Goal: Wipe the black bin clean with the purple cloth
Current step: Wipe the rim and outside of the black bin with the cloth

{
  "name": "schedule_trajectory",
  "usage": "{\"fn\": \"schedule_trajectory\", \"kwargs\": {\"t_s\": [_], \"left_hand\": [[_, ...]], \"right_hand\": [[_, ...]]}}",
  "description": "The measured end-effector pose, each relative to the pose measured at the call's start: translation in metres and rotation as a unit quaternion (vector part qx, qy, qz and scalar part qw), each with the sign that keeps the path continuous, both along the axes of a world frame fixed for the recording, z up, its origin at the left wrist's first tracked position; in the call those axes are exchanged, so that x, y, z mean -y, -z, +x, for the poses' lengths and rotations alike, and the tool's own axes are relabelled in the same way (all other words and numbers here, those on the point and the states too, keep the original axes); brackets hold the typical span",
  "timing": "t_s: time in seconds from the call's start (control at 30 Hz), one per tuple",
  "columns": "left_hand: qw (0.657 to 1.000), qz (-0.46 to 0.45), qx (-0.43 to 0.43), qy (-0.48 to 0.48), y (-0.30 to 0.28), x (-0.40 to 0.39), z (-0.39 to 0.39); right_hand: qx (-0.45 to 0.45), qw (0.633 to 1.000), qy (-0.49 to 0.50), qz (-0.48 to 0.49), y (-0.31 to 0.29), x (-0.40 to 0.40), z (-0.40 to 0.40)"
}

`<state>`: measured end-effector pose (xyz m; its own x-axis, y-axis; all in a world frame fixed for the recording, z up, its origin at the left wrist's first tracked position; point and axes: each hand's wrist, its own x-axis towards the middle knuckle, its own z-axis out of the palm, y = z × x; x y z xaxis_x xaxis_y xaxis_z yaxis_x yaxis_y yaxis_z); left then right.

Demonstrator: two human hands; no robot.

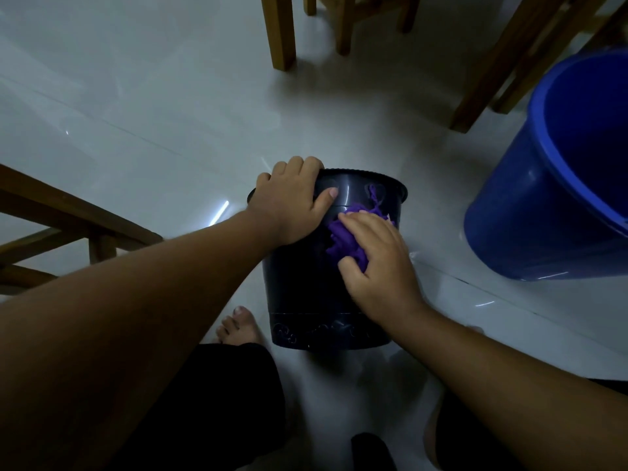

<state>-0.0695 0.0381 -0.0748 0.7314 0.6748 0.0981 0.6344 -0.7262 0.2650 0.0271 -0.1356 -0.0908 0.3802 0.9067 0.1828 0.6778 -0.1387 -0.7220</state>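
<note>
Gripping the bin's rim, the left hand curls shut; the right hand presses flat, clutching the cloth against its side.

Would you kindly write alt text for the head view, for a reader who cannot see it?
A person's right hand presses a purple cloth against the outer wall of a black bin on a pale tiled floor, while the left hand grips the bin's rim. A blue bucket stands to the right, with wooden furniture legs behind.

arms: bare, sleeveless | legs: black trousers | foot: bare
</note>
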Motion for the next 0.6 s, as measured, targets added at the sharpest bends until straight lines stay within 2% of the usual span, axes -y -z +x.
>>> {"fn": "schedule_trajectory", "kwargs": {"t_s": [0.43,0.6], "left_hand": [[1.000,0.009,0.000,0.000,0.0013,0.0002,0.0012],[1.000,-0.024,-0.003,0.002,-0.0061,0.0007,0.0060]], "right_hand": [[0.010,0.999,0.024,0.021,0.0061,-0.0046,0.0005],[-0.045,0.997,0.051,0.026,0.0031,-0.0059,0.0004]]}}
